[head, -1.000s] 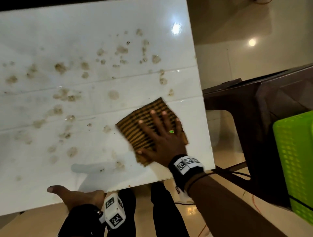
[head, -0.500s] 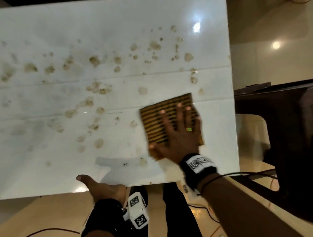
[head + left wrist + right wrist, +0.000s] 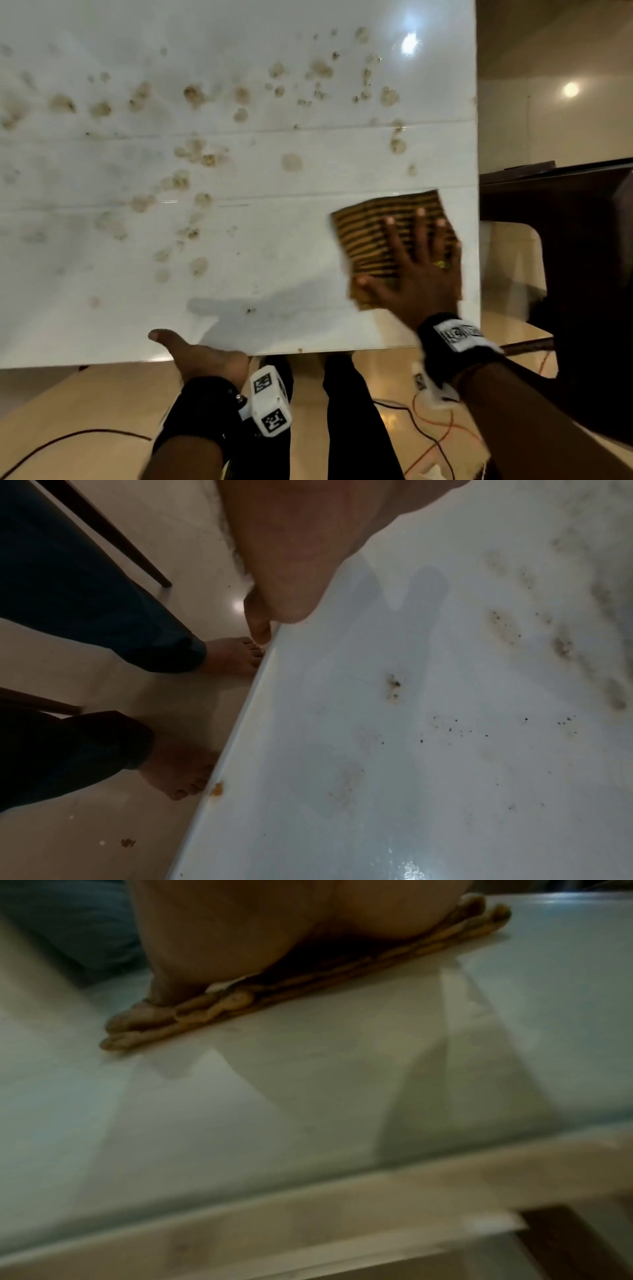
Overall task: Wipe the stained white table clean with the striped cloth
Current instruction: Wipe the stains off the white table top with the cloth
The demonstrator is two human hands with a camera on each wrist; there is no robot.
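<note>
The white table [image 3: 274,246] carries several brown stains [image 3: 195,96] across its far and left parts. A folded yellow-and-black striped cloth [image 3: 370,236] lies near the table's right edge. My right hand [image 3: 418,263] presses flat on it with fingers spread. The right wrist view shows the cloth's folded edge [image 3: 308,980] under my palm [image 3: 222,934] on the table top [image 3: 308,1083]. My left hand [image 3: 198,353] holds the table's near edge, thumb on top. In the left wrist view one finger [image 3: 258,628] reaches down past the edge [image 3: 240,723].
A dark brown piece of furniture [image 3: 565,260] stands close to the table's right side. Black and orange cables [image 3: 428,431] trail over the tiled floor. My legs [image 3: 342,411] and bare feet [image 3: 232,656] are right at the near edge.
My right hand has slid the cloth to the right, from mid-table to near the right edge. The left hand has kept its hold on the near edge.
</note>
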